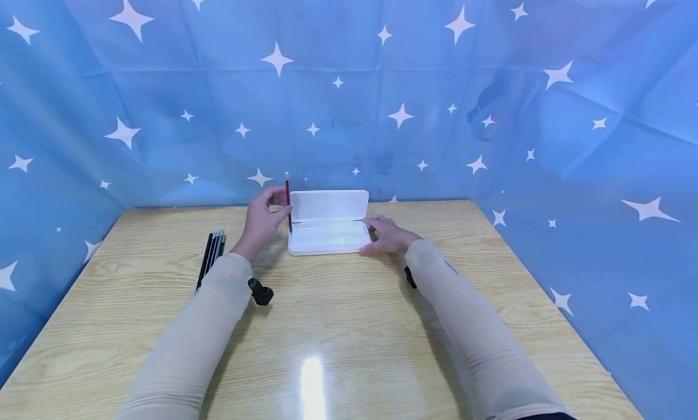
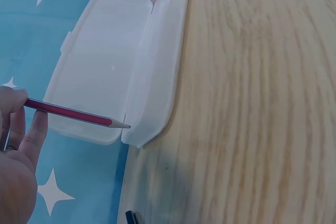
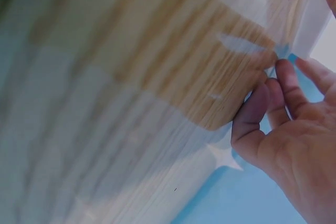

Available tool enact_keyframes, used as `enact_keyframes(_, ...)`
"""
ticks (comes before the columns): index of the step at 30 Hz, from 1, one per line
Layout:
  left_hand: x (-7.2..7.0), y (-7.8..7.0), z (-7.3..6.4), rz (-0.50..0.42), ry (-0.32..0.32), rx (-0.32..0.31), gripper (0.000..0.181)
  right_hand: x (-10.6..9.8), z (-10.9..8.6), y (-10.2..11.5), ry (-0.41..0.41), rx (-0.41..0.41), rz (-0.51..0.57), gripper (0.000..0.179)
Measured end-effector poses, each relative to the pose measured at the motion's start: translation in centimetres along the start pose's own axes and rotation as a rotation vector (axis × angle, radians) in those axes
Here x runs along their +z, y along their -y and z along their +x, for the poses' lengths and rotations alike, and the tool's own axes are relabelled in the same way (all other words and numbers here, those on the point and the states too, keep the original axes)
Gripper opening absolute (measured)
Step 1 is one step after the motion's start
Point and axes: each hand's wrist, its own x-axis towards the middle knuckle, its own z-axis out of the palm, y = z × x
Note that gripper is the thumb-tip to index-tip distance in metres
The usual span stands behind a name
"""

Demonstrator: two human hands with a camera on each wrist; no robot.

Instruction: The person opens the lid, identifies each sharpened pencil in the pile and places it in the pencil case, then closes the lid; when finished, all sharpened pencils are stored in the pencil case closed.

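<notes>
Head: left hand [image 1: 264,217] pinches a red pencil [image 1: 288,193] near-upright, eraser up, by the open white case's [image 1: 327,241] left end; right hand [image 1: 388,235] grips its right end, presumably steadying it. Left wrist: long axis runs fingers to case, tip toward hinge corner, contact unclear. Right wrist: bent fingers [image 3: 290,88] meet case edge.

Case [image 1: 329,237] on table [image 1: 349,323], pencil [image 1: 288,193] at its left end, writing tools [image 1: 212,250] farther left, cloth [image 1: 338,111] behind
</notes>
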Motion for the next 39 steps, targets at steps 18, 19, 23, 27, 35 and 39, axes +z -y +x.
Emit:
enact_keyframes(18, 1.1, 0.1, -0.2, 0.048, 0.094, 0.002, 0.034, 0.0, -0.3, 0.3, -0.002, 0.007, -0.016, 0.090)
enact_keyframes(19, 1.2, 0.1, -0.2, 0.051, 0.102, 0.001, 0.033, 0.0, -0.3, 0.3, -0.002, 0.008, -0.016, 0.090)
enact_keyframes(23, 1.7, -0.2, 0.0, 0.081, 0.143, 0.006, 0.032, 0.0, -0.2, 0.3, -0.003, 0.007, -0.019, 0.090)
enact_keyframes(27, 2.3, -0.6, 0.3, 0.161, 0.190, 0.024, 0.034, 0.0, -0.2, 0.4, -0.003, 0.007, -0.019, 0.090)
enact_keyframes(35, 3.9, -1.4, 1.2, 0.338, 0.317, 0.053, 0.035, 0.0, -0.3, 0.4, -0.011, 0.012, -0.020, 0.089)
enact_keyframes(39, 4.5, -1.7, 1.8, 0.384, 0.401, 0.052, 0.030, 0.0, -0.3, 0.5, -0.011, 0.012, -0.015, 0.087)
